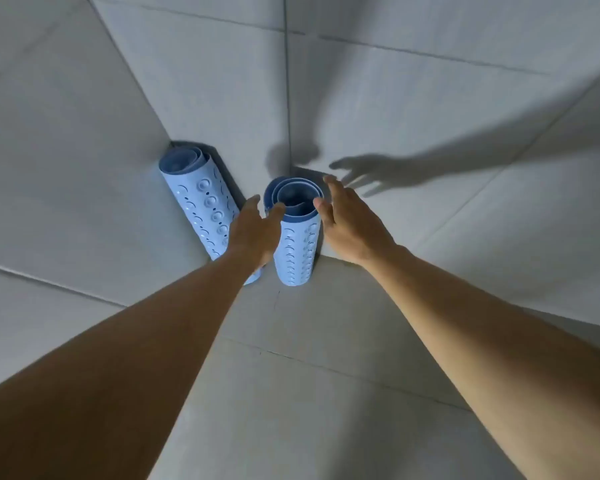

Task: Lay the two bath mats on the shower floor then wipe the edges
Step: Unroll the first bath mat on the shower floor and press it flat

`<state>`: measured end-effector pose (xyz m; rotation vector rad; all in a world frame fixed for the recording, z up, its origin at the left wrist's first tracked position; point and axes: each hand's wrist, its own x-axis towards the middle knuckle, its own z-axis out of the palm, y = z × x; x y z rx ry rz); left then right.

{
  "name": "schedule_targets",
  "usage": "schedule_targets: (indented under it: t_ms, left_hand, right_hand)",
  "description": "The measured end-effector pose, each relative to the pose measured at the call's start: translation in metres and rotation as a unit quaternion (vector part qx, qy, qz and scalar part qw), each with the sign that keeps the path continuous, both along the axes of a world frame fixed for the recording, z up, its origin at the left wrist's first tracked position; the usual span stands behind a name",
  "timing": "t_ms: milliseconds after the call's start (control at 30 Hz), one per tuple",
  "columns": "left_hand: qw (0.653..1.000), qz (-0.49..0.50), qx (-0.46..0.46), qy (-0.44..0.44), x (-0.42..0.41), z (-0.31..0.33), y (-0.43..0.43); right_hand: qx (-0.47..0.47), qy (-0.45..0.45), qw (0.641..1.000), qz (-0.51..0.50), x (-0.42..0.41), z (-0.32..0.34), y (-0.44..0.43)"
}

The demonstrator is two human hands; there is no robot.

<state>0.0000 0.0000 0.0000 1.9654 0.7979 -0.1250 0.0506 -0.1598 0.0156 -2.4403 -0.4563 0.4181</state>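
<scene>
Two light blue bath mats stand rolled up on end in the corner of the shower. The left roll (201, 206) leans against the left wall, its suction cups and holes facing out. The right roll (297, 251) stands upright in the corner, its spiral top showing. My left hand (253, 233) is just left of the right roll's top, fingers apart, fingertips at its rim. My right hand (350, 223) is on the roll's right side, open, fingers spread near the rim. Neither hand grips the roll.
Grey tiled walls (395, 98) meet in the corner behind the rolls. The grey tiled shower floor (309, 375) spreads below my forearms. My right hand's shadow falls on the right wall.
</scene>
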Motion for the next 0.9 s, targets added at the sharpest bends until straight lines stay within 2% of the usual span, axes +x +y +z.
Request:
schedule_targets:
  t_ms: [100,200,333,467,533,667,767,900]
  left_hand:
    - [0.997,-0.007,-0.081,0.002,0.011,-0.002,0.003]
    - [0.984,-0.007,-0.173,0.034,0.013,0.009,0.005]
    - [0.967,-0.001,-0.244,0.069,0.003,0.013,0.006]
    - [0.937,0.063,-0.334,0.079,-0.013,0.011,-0.001]
    - [0.916,0.103,-0.380,0.080,-0.020,0.007,-0.005]
    - [0.921,0.131,-0.354,0.098,-0.037,-0.003,-0.020]
    - [0.920,0.121,-0.350,0.128,-0.051,-0.017,-0.033]
    - [0.887,0.145,-0.406,0.165,-0.069,-0.030,-0.042]
  right_hand:
    - [0.021,0.050,0.998,-0.011,0.010,-0.007,0.003]
    - [0.059,0.163,0.984,-0.030,0.009,-0.010,0.003]
    - [0.184,0.310,0.927,-0.101,-0.004,-0.007,0.005]
    - [0.217,0.355,0.897,-0.147,-0.022,-0.006,-0.008]
    - [0.242,0.393,0.866,-0.189,-0.029,-0.006,-0.019]
    - [0.275,0.473,0.795,-0.262,-0.042,-0.010,-0.035]
    - [0.214,0.495,0.799,-0.266,-0.049,-0.018,-0.039]
    - [0.128,0.508,0.822,-0.221,-0.060,-0.035,-0.044]
